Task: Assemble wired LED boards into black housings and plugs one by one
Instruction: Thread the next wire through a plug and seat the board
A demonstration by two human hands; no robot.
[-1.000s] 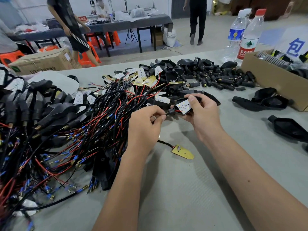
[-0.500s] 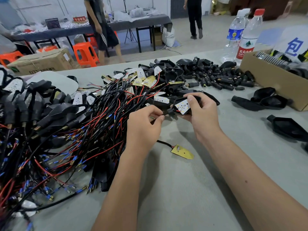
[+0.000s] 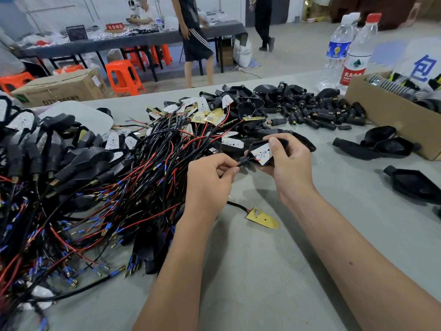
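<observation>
A worker's right hand [image 3: 290, 168] clamps a black housing [image 3: 256, 155] with a white LED board [image 3: 261, 152] seated inside, just right of the wire pile [image 3: 107, 187], while the left hand [image 3: 210, 180] pinches the wire at its neck, apparently pulling it through before a plug goes on.

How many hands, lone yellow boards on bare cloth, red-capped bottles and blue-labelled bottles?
Hands: 2, left hand pinching a black plug, right hand gripping a black housing
Lone yellow circuit board: 1
Red-capped plastic bottle: 1
Blue-labelled plastic bottle: 1
Total: 5
</observation>
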